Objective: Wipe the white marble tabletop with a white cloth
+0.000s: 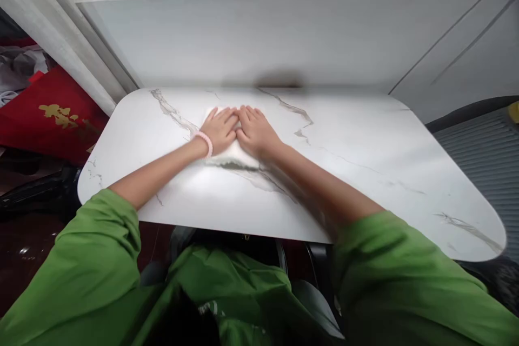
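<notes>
A white cloth [233, 158], apparently folded, lies on the white marble-patterned table [357, 151]. My left hand [220, 131] rests flat on its left part, fingers stretched out and pointing away from me; a pink beaded bracelet [206, 143] circles that wrist. Beside it, my right hand [256, 132] also lies palm down on the cloth with its fingers extended. The two hands meet at the thumbs and index fingers. Both hide much of the cloth, and its near edge shows just below them.
A pale wall panel [251, 38] rises behind the table's far edge. To the left is a red bag [52, 113] with gold print, beyond a light post [65, 27]. A grey ribbed surface [482, 146] lies to the right.
</notes>
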A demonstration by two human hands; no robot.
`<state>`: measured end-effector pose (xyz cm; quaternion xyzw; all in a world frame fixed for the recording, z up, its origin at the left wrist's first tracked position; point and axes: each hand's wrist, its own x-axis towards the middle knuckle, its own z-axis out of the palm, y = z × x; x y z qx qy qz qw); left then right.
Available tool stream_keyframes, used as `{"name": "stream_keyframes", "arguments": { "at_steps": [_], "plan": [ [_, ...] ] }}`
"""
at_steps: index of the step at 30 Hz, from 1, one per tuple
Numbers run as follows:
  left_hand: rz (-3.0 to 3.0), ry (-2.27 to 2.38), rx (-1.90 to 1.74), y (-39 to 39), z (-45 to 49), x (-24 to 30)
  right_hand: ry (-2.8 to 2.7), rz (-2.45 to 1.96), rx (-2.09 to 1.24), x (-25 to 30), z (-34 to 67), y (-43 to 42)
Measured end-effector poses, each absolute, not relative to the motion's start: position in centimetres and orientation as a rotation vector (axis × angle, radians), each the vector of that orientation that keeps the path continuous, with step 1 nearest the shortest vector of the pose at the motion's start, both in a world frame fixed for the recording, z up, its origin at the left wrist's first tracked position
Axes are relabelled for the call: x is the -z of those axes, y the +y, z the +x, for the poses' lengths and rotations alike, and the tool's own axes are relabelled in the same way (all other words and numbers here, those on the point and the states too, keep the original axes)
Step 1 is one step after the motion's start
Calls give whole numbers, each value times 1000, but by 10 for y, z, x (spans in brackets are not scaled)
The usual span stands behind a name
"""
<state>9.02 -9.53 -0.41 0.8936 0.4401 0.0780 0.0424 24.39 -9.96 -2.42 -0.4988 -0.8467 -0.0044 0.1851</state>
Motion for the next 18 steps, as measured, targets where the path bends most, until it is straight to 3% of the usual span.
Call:
{"name": "stream_keyframes", "arguments": {
  "at_steps": [9,18],
  "plan": [
    [2770,1298,-426,42,72,19,-2169,-1479,54,42,216,20],
    [2702,1510,-367,15,77,21,-2207,-1419,75,43,214,1]
  ]
}}
